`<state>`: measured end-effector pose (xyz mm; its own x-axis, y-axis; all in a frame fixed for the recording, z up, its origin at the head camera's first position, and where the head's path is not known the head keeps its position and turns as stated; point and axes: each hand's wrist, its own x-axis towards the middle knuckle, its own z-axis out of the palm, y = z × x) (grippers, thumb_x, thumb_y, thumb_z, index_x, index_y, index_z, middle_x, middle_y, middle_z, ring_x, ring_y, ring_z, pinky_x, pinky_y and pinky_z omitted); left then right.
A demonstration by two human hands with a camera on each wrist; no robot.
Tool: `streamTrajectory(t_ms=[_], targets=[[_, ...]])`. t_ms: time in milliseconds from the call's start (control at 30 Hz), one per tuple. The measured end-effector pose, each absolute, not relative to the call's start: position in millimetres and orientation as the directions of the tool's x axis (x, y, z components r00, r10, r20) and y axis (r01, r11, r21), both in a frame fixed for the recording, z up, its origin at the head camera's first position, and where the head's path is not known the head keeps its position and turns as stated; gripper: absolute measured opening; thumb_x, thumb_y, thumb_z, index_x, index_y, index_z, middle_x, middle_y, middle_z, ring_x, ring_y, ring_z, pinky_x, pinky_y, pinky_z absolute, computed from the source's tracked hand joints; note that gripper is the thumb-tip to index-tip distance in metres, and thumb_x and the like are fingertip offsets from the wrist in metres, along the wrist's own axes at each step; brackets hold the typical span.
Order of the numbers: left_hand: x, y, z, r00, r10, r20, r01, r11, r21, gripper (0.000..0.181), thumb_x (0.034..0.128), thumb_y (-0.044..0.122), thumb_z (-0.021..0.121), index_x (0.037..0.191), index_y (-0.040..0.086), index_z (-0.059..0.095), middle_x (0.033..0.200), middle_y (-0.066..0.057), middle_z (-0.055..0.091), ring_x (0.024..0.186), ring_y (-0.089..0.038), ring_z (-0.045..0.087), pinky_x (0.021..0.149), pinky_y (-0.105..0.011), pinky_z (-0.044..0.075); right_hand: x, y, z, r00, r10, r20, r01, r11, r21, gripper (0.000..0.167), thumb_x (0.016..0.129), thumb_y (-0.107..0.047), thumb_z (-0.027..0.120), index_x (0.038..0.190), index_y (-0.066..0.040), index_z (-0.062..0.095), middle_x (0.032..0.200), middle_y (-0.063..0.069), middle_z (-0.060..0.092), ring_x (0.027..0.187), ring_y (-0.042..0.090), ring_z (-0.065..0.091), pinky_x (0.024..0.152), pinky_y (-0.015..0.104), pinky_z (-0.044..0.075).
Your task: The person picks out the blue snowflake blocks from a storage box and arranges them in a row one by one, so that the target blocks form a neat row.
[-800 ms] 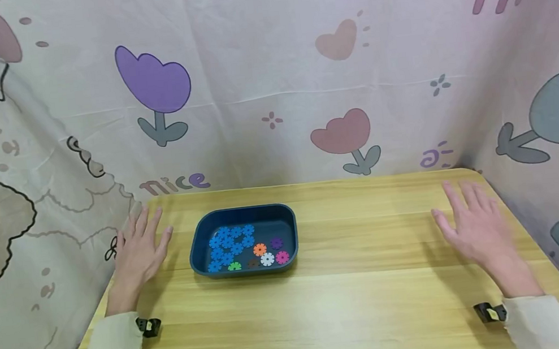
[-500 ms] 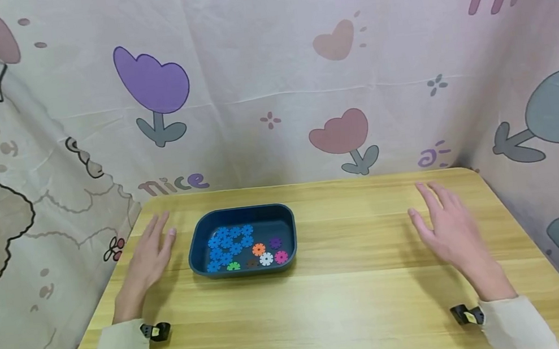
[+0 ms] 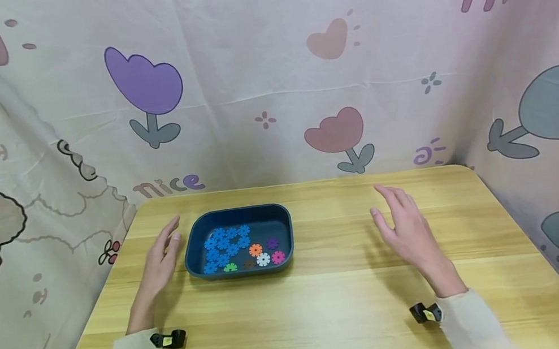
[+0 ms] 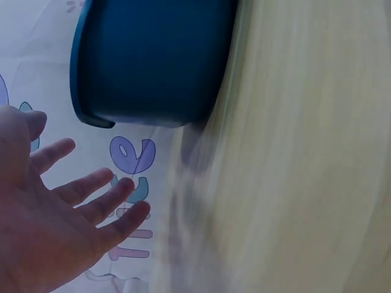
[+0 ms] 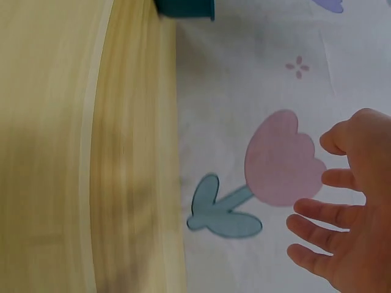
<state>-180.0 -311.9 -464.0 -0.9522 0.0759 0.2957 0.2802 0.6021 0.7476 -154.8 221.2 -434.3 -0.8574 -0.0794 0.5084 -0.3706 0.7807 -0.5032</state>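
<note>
A dark blue tray (image 3: 236, 215) stands left of the middle on the wooden table. Inside lie several blue snowflake discs (image 3: 233, 249), along with an orange disc (image 3: 255, 250), a white disc (image 3: 263, 259), a pink disc (image 3: 278, 257), a purple disc (image 3: 272, 244), a green disc (image 3: 230, 267) and a brown disc (image 3: 249, 263). My left hand (image 3: 161, 263) hovers just left of the tray, apart from it, fingers spread and holding nothing. Farther off, to the tray's right, my right hand (image 3: 408, 229) is raised over the table with relaxed fingers and nothing in them.
The wooden table (image 3: 325, 317) reaches back to a hanging cloth (image 3: 237, 59) printed with tulips and hearts, which also encloses both sides. Black wrist cameras sit on both sleeves. In the left wrist view, the tray's outer wall (image 4: 153, 61) rises close to the fingers.
My right hand has moved left, well inward from the table's right edge. My left hand has shifted a little right, toward the tray. The discs lie as before.
</note>
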Motion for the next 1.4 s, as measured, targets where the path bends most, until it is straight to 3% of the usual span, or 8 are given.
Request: streamTrajectory(t_ms=[133, 267, 333, 367, 567, 767, 1000, 1400], targets=[[-182, -308, -470, -0.960, 0.081, 0.266, 0.271, 0.490, 0.829, 0.049, 0.1142, 0.025, 0.034, 0.161, 0.010, 0.034, 0.156, -0.025, 0.041, 0.133, -0.032, 0.052, 0.095, -0.014, 0.045, -158, 206, -436, -0.854, -0.086, 0.514, -0.395, 0.751, -0.530, 0.053, 0.102, -0.021, 0.062, 0.151, -0.008, 0.048, 0.142, 0.021, 0.054, 0.128, 0.040, 0.051, 0.100, 0.063, 0.044], [-182, -300, -475, -0.960, 0.090, 0.266, 0.278, 0.425, 0.861, 0.048, 0.1141, 0.021, 0.035, 0.160, 0.007, 0.034, 0.156, -0.027, 0.039, 0.136, -0.032, 0.050, 0.096, -0.009, 0.041, -161, 191, -437, -0.844, -0.095, 0.528, -0.423, 0.723, -0.546, 0.051, 0.101, -0.019, 0.064, 0.149, -0.007, 0.051, 0.139, 0.018, 0.056, 0.119, 0.035, 0.055, 0.093, 0.057, 0.049], [-181, -297, -477, -0.958, 0.087, 0.272, 0.283, 0.432, 0.857, 0.047, 0.1137, 0.019, 0.037, 0.159, 0.005, 0.036, 0.156, -0.026, 0.041, 0.139, -0.045, 0.042, 0.097, -0.006, 0.036, -162, 184, -437, -0.839, -0.102, 0.534, -0.438, 0.709, -0.552, 0.050, 0.101, -0.019, 0.065, 0.148, -0.006, 0.052, 0.137, 0.017, 0.057, 0.116, 0.035, 0.057, 0.090, 0.055, 0.050], [-181, -296, -479, -0.959, 0.086, 0.272, 0.282, 0.430, 0.858, 0.047, 0.1137, 0.019, 0.037, 0.159, 0.004, 0.036, 0.156, -0.026, 0.041, 0.140, -0.046, 0.040, 0.098, -0.005, 0.034, -162, 180, -438, -0.835, -0.104, 0.541, -0.447, 0.702, -0.555, 0.050, 0.100, -0.018, 0.065, 0.147, -0.006, 0.052, 0.136, 0.017, 0.058, 0.115, 0.035, 0.058, 0.090, 0.054, 0.050], [-182, -299, -484, -0.974, 0.088, 0.207, 0.225, 0.354, 0.908, 0.049, 0.1141, 0.022, 0.035, 0.159, 0.004, 0.034, 0.159, -0.025, 0.037, 0.145, -0.042, 0.035, 0.100, -0.006, 0.035, -166, 161, -434, -0.828, -0.105, 0.551, -0.479, 0.645, -0.596, 0.049, 0.100, -0.016, 0.066, 0.147, -0.007, 0.052, 0.135, 0.016, 0.059, 0.114, 0.035, 0.061, 0.092, 0.053, 0.052], [-181, -301, -488, -0.979, 0.098, 0.180, 0.202, 0.304, 0.931, 0.049, 0.1138, 0.021, 0.037, 0.159, 0.002, 0.033, 0.161, -0.025, 0.034, 0.148, -0.030, 0.033, 0.102, -0.007, 0.033, -168, 136, -432, -0.827, -0.145, 0.543, -0.514, 0.588, -0.625, 0.048, 0.101, -0.016, 0.065, 0.146, -0.009, 0.053, 0.134, 0.012, 0.060, 0.113, 0.033, 0.063, 0.090, 0.050, 0.054], [-181, -300, -490, -0.986, 0.081, 0.146, 0.164, 0.317, 0.934, 0.048, 0.1138, 0.020, 0.036, 0.160, 0.007, 0.035, 0.160, -0.024, 0.036, 0.147, -0.041, 0.030, 0.100, -0.007, 0.032, -175, 107, -436, -0.841, -0.201, 0.502, -0.526, 0.519, -0.674, 0.044, 0.102, -0.017, 0.063, 0.144, -0.009, 0.054, 0.129, 0.009, 0.062, 0.108, 0.031, 0.065, 0.093, 0.050, 0.054], [-180, -300, -494, -0.988, 0.053, 0.145, 0.155, 0.379, 0.912, 0.046, 0.1137, 0.025, 0.038, 0.159, 0.016, 0.040, 0.161, -0.013, 0.038, 0.148, -0.037, 0.033, 0.101, -0.008, 0.031, -194, 57, -441, -0.829, -0.336, 0.448, -0.551, 0.348, -0.759, 0.043, 0.102, -0.010, 0.063, 0.144, -0.006, 0.052, 0.121, 0.011, 0.065, 0.105, 0.025, 0.065, 0.089, 0.040, 0.058]])
